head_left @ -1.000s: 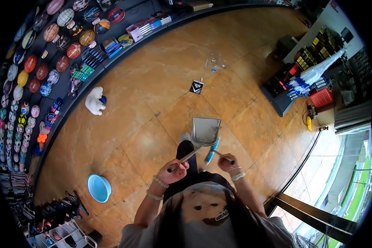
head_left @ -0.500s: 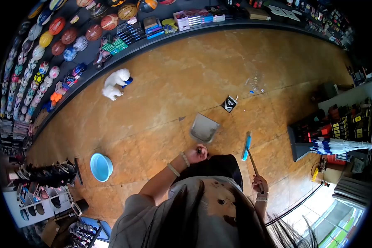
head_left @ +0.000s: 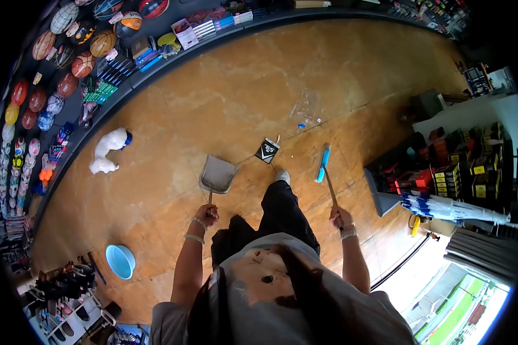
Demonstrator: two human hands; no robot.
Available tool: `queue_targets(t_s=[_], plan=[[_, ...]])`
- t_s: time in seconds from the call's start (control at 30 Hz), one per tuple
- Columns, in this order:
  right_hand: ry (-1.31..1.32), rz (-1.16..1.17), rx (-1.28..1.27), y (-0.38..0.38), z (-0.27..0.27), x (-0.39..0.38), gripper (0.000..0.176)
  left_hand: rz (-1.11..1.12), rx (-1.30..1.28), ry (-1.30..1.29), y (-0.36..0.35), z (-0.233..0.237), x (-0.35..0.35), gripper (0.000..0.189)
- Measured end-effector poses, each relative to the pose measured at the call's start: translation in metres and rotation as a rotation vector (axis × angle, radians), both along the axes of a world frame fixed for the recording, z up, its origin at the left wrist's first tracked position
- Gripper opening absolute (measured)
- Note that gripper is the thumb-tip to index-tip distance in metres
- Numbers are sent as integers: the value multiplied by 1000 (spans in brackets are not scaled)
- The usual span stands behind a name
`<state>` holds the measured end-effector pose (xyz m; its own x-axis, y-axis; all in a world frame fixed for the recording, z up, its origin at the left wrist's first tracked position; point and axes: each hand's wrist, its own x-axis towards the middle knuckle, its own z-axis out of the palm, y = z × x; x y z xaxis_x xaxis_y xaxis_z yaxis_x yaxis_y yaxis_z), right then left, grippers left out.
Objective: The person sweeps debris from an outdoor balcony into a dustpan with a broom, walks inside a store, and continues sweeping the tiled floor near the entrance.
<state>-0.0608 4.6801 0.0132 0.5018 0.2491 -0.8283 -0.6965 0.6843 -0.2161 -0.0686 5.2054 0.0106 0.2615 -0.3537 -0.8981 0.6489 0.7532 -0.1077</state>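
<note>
The left hand (head_left: pixel 207 211) is gripping the dustpan (head_left: pixel 217 174) handle and the right hand (head_left: pixel 338 218) is clamping the broom (head_left: pixel 323 167). Both tools are pointing forward, and the black packet (head_left: pixel 267 150) is lying ahead between them.

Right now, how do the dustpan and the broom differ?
The dustpan is a broad grey scoop; the broom has a narrow blue head. The left hand holds the dustpan, the right hand the broom. Both hang on thin handles, heads down near the tan floor.
</note>
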Motion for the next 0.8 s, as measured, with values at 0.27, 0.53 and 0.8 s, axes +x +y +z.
queue_targets(t_s=[0.27, 0.53, 0.8], plan=[[-2, 218, -323, -61, 2, 181, 24, 272, -34, 4, -20, -11, 61, 18], [-69, 571, -797, -61, -48, 322, 19, 223, -25, 156, -38, -3, 97, 21], [-237, 709, -1049, 17, -102, 370, 14, 165, -31, 218, -49, -19, 137, 23]])
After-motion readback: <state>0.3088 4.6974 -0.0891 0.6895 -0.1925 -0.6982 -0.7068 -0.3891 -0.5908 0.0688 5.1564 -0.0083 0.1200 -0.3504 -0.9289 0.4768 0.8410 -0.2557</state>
